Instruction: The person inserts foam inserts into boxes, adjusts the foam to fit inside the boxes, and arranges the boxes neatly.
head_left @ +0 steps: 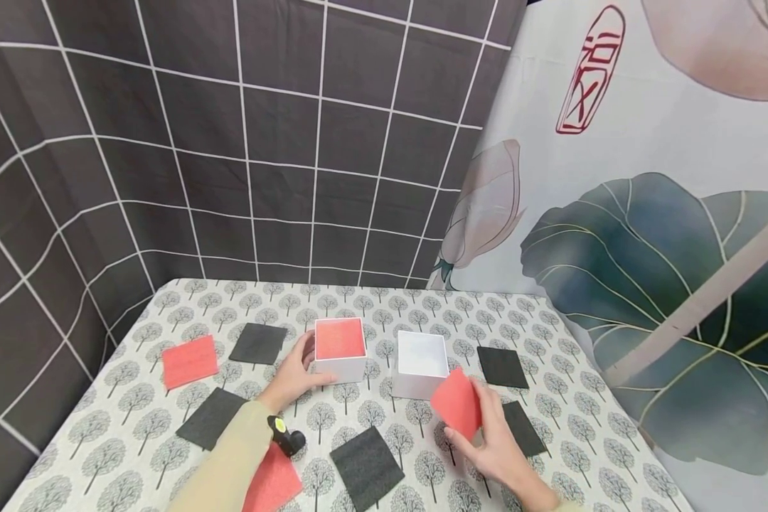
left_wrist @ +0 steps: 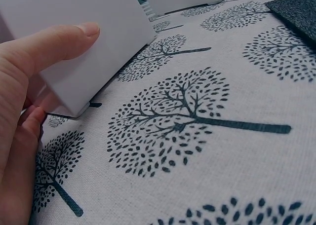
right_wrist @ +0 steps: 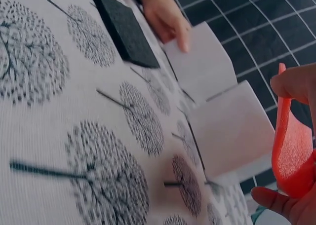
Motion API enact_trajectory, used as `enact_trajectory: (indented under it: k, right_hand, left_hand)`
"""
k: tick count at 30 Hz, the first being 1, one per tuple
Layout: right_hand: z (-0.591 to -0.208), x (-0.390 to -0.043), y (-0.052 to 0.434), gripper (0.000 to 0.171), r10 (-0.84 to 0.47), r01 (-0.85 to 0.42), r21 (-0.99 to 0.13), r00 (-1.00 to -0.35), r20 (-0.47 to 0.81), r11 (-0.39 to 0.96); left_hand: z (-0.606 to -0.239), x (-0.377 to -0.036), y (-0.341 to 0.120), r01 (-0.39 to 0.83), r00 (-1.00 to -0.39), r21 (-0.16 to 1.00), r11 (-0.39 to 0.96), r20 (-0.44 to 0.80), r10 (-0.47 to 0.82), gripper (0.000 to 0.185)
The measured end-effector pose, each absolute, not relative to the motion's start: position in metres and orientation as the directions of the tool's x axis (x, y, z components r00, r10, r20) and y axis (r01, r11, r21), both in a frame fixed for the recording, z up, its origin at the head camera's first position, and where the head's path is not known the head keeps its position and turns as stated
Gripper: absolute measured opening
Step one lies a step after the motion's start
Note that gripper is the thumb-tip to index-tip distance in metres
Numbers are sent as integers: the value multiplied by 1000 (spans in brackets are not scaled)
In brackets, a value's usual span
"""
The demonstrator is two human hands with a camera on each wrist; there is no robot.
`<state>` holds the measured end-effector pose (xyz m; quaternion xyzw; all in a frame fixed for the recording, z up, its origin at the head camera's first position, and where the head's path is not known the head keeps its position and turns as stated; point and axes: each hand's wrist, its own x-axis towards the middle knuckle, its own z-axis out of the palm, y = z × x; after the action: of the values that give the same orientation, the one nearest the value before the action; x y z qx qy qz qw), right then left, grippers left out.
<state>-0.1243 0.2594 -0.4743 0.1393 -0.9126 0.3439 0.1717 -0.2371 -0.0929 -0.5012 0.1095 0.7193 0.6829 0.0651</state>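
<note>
My left hand point(head_left: 299, 373) grips the left white box point(head_left: 350, 371) by its side, thumb along the front wall in the left wrist view. A red felt square point(head_left: 339, 338) fills this box's opening. To its right stands a second white box point(head_left: 412, 387), open at the top, its pale inside showing. In my right hand point(head_left: 491, 442) is another red felt square point(head_left: 456, 402), held between thumb and fingers at that box's front right corner. The right wrist view shows this held square point(right_wrist: 291, 156) bowed between the thumb and fingers.
Black squares lie on the tree-print cloth point(head_left: 320, 416): one in front point(head_left: 366, 466), two at left point(head_left: 259, 343), two at right point(head_left: 502, 367). A red square point(head_left: 190, 361) lies far left, and another point(head_left: 274, 483) is partly under my left forearm. Curtains hang behind the table.
</note>
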Motion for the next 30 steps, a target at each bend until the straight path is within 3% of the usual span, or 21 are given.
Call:
enact_trajectory:
  k: [7, 19, 30]
  right_hand:
    - [-470, -127, 239, 87, -270, -505, -551, -849, 453, 665]
    - [-450, -141, 202, 90, -395, -536, -570, -844, 362, 623]
    - [-431, -174, 170, 89, -512, -619, -554, -781, 358, 557]
  left_hand:
    - [-498, -236, -92, 60, -969, 997, 52, 46, 244, 102]
    - [-529, -251, -92, 91, -972, 993, 69, 73, 222, 107]
    - [-529, -252, -93, 101, -970, 993, 55, 86, 226, 109]
